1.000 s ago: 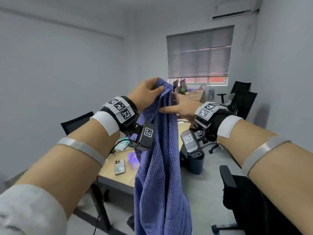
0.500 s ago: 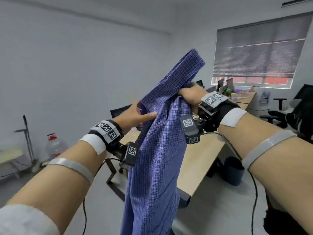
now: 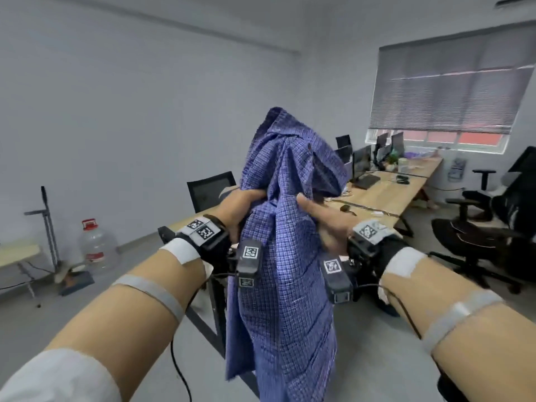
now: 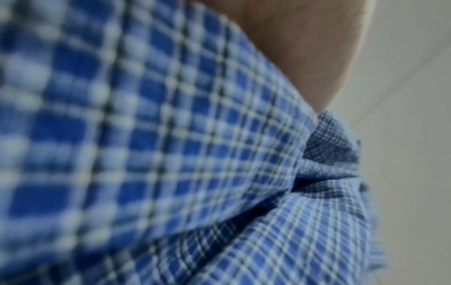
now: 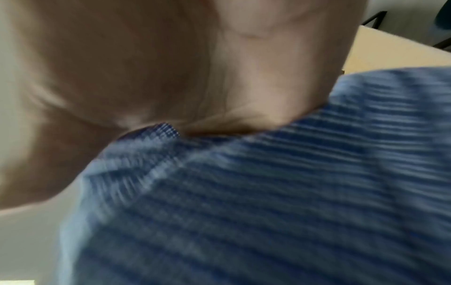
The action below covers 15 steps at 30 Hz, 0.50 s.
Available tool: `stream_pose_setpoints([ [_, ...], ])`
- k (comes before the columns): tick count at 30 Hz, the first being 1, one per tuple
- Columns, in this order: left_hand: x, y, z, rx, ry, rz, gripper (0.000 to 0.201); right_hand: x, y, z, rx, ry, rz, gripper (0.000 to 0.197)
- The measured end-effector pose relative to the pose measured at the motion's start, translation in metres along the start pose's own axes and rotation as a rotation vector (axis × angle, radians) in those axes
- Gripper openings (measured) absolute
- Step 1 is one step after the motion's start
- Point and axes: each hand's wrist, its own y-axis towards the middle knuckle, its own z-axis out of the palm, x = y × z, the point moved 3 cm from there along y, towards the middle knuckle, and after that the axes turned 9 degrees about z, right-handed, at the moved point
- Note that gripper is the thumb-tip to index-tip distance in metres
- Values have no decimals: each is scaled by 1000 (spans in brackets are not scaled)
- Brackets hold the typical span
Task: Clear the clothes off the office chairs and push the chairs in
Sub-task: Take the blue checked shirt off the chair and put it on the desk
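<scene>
A blue checked shirt [image 3: 285, 256] hangs in the air in front of me, held between both hands at chest height. My left hand [image 3: 243, 203] grips its left side with the fingers curled into the cloth. My right hand [image 3: 316, 213] holds the right side, thumb laid across the fabric. A bunched fold of the shirt rises above both hands. The checked cloth fills the left wrist view [image 4: 195, 154] and the right wrist view [image 5: 268, 192], blurred. A black office chair [image 3: 213, 190] stands at the desk behind the shirt. More black chairs [image 3: 487, 236] stand at the right.
A long wooden desk [image 3: 385, 195] runs toward the window, with monitors [image 3: 361, 162] and small items on it. A water jug [image 3: 97, 246] and a stand [image 3: 48, 227] are by the left wall. Grey floor lies between desk and right chairs.
My view has turned left and down a little. Both hands have come together at the same height, and the shirt's upper part now bunches above them instead of trailing from the raised right hand.
</scene>
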Motion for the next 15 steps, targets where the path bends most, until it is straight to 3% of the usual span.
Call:
stream_pose_setpoints([
  [2, 1, 9, 18, -6, 55, -11, 33, -25, -1, -6, -39, -144, 18, 56],
  [5, 12, 17, 43, -18, 135, -24, 44, -36, 7, -37, -239, -390, -31, 75],
  [8, 35, 11, 71, 176, 103, -105, 38, -39, 9, -85, -392, -344, -87, 59],
  [12, 87, 6, 96, 447, 242, -118, 35, -49, -3, -127, -504, -62, -8, 57],
  [13, 100, 9, 103, 487, 281, -124, 41, -53, -2, -139, -521, -54, 4, 56],
  [15, 114, 13, 119, 478, 329, -152, 55, -51, -13, -159, -566, -259, 103, 74],
])
